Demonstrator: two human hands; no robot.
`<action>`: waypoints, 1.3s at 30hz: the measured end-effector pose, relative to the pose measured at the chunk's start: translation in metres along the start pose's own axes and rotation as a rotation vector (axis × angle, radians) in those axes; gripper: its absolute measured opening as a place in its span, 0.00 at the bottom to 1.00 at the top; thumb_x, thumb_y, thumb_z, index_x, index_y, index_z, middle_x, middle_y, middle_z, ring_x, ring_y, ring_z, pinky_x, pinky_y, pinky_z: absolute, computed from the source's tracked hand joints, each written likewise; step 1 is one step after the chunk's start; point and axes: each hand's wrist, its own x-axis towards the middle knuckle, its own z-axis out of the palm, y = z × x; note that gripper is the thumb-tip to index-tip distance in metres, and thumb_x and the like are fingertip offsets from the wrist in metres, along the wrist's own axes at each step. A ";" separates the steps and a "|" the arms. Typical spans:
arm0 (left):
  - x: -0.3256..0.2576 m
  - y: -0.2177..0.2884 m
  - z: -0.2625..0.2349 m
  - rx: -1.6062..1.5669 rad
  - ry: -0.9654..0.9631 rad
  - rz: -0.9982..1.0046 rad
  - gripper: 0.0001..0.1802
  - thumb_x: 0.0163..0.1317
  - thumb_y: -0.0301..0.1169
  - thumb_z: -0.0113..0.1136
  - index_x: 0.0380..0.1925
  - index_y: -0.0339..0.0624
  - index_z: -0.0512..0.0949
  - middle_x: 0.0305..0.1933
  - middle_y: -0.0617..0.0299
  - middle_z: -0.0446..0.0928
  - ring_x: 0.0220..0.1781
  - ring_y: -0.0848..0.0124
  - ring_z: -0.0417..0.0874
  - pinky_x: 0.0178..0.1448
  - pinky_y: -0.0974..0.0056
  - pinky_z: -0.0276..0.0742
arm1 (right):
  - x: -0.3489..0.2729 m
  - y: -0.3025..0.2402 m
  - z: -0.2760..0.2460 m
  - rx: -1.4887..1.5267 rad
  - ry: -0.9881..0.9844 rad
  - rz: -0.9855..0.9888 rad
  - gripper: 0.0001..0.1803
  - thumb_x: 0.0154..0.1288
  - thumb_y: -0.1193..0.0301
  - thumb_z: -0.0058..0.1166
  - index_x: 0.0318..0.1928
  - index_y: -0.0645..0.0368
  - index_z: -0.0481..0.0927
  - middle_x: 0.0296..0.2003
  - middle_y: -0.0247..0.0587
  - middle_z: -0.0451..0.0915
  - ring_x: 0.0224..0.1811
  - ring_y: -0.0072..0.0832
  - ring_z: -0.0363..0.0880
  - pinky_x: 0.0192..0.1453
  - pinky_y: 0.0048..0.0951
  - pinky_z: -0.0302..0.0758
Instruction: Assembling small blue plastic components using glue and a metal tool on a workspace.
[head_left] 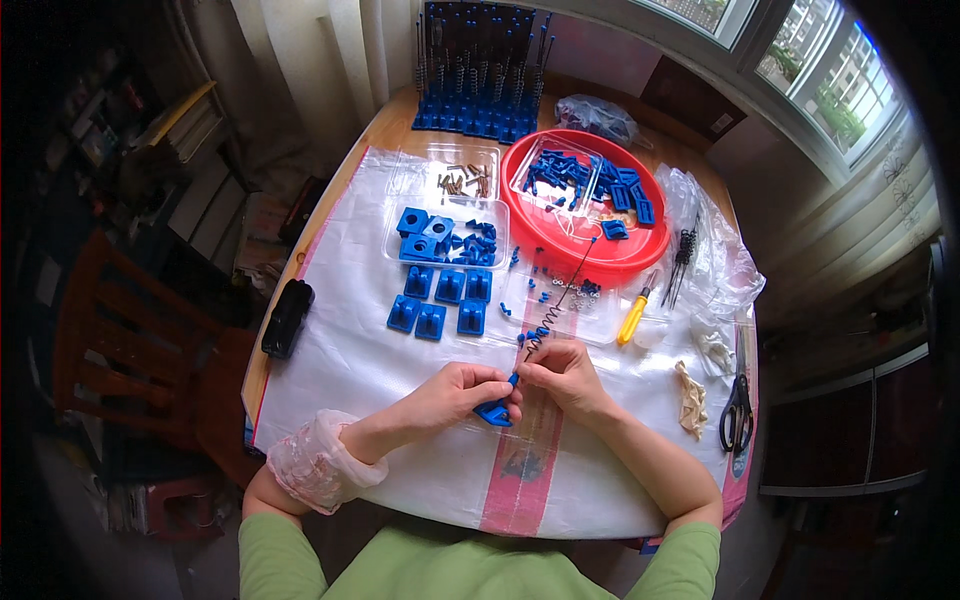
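My left hand (pixel 462 388) is closed on a blue plastic piece (pixel 493 413) with a broad base, near the front middle of the table. Just to its right, the fingers of my right hand (pixel 562 374) pinch the lower end of a thin dark rod with a wire coil (pixel 543 328) around it. The rod slants up and away, with a small blue tip at its far end. Both hands' fingertips meet at the top of the blue piece; whether the rod sits inside it is hidden by my fingers. Several blue bases (pixel 450 287) stand in rows beyond my left hand.
A clear tray (pixel 390 250) holds blue parts; another holds brass-coloured pins (pixel 462 181). The red basin (pixel 655 240) contains more blue pieces. Finished-looking rods stand in a blue block group (pixel 475 118) at the back. A yellow-handled screwdriver (pixel 632 318), black scissors (pixel 737 415) and a black case (pixel 288 318) lie around.
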 end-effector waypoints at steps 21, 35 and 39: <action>-0.001 0.001 0.001 0.016 -0.006 0.011 0.13 0.78 0.32 0.52 0.49 0.34 0.81 0.45 0.62 0.84 0.48 0.76 0.85 0.58 0.69 0.80 | 0.000 0.000 0.000 -0.021 0.013 0.003 0.05 0.69 0.75 0.64 0.36 0.66 0.85 0.32 0.41 0.86 0.34 0.24 0.85 0.41 0.29 0.82; -0.001 0.001 0.000 0.062 -0.041 0.054 0.12 0.77 0.32 0.57 0.50 0.35 0.80 0.45 0.61 0.85 0.48 0.75 0.85 0.58 0.68 0.79 | 0.001 0.002 -0.001 -0.046 0.015 0.006 0.06 0.69 0.74 0.64 0.36 0.65 0.85 0.32 0.37 0.86 0.35 0.21 0.85 0.41 0.24 0.80; 0.000 0.001 0.000 0.072 -0.035 0.029 0.11 0.76 0.32 0.57 0.50 0.35 0.80 0.45 0.60 0.85 0.49 0.75 0.84 0.59 0.68 0.79 | 0.001 0.002 -0.001 -0.043 0.018 0.006 0.06 0.70 0.74 0.64 0.37 0.64 0.85 0.32 0.37 0.86 0.35 0.21 0.85 0.41 0.24 0.80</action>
